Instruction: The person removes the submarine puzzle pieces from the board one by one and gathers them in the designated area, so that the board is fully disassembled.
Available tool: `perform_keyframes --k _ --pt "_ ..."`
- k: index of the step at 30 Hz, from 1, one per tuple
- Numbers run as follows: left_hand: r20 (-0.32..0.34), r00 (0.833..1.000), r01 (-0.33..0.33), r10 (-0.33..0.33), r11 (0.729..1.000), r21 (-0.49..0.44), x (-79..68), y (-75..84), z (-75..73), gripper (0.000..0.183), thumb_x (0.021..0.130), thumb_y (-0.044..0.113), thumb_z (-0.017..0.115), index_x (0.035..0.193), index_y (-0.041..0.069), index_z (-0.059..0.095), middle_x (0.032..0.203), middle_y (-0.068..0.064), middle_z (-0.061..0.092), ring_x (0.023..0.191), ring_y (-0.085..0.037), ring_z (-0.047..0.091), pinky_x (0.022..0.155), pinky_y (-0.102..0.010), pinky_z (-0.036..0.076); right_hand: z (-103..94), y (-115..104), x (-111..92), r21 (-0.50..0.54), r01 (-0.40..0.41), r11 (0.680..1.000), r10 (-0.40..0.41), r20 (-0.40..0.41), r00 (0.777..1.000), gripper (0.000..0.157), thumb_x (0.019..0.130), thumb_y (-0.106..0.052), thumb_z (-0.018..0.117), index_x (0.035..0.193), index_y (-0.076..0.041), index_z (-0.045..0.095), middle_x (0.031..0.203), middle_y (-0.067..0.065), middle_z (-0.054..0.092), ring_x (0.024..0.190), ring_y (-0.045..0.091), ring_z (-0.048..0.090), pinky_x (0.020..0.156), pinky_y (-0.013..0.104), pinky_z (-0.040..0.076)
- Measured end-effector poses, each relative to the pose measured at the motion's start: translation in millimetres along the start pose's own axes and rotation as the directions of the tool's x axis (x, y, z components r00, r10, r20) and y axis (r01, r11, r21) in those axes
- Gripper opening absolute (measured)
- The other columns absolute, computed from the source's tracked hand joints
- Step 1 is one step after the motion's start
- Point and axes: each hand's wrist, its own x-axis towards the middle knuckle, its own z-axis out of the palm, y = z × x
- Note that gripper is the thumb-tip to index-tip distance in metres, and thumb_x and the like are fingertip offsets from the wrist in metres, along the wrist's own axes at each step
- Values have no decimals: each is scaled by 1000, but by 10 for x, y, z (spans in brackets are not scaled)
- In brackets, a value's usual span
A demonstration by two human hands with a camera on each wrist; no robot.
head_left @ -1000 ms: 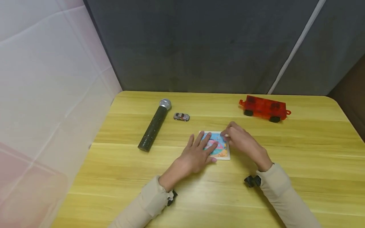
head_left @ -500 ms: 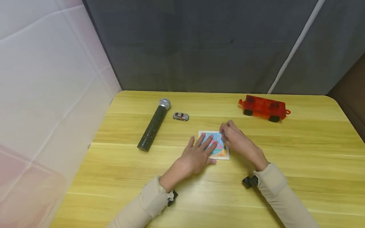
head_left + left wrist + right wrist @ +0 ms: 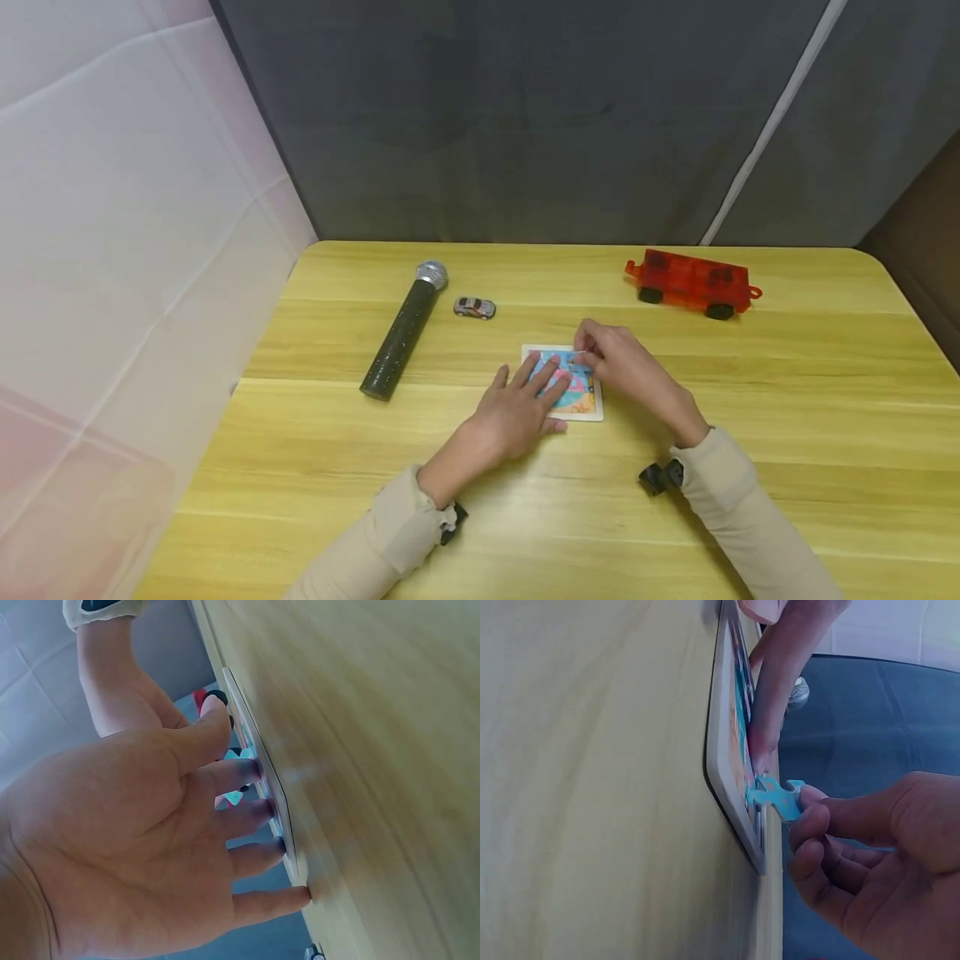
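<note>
A small square jigsaw puzzle (image 3: 583, 408) with a pale frame and a blue, pink and orange picture lies flat on the table. My left hand (image 3: 513, 412) rests on its left part with spread, straight fingers; the left wrist view shows the fingertips (image 3: 259, 810) on the board. At the upper right corner, my right hand (image 3: 626, 364) pinches a light blue jigsaw piece (image 3: 778, 799) between thumb and fingers. In the right wrist view this piece stands tilted up from the board, its lower end at the picture's surface. My left fingers cover part of the picture.
A dark speckled microphone (image 3: 402, 337) with a silver head lies to the left. A small silver toy car (image 3: 475, 308) is behind the puzzle. The red toy wagon (image 3: 693, 282) with black wheels stands at the back right. A dark panel (image 3: 487, 125) rises behind the table.
My right hand has shifted slightly left, and the blue piece now shows tilted between its fingers at the puzzle's upper right. My left hand stays in place on the board.
</note>
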Motion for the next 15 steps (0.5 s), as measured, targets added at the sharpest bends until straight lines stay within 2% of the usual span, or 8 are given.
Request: perform_keyframes --k 8,15 --pt "-11 1000 -6 6 1000 -1 -7 -7 9 70 116 53 42 177 23 24 186 -1 12 172 -28 10 136 -57 26 -61 72 -14 33 5 999 -4 -32 999 8 103 3 72 98 -1 66 87 13 75 69 16 65 64 25 51" --pt "-17 1000 -6 6 1000 -3 1 -7 20 70 116 53 44 177 24 25 186 -1 13 172 -28 11 136 -57 25 -222 127 -61 48 -41 998 40 22 999 10 104 0 73 97 0 65 80 10 72 63 14 60 61 24 47"
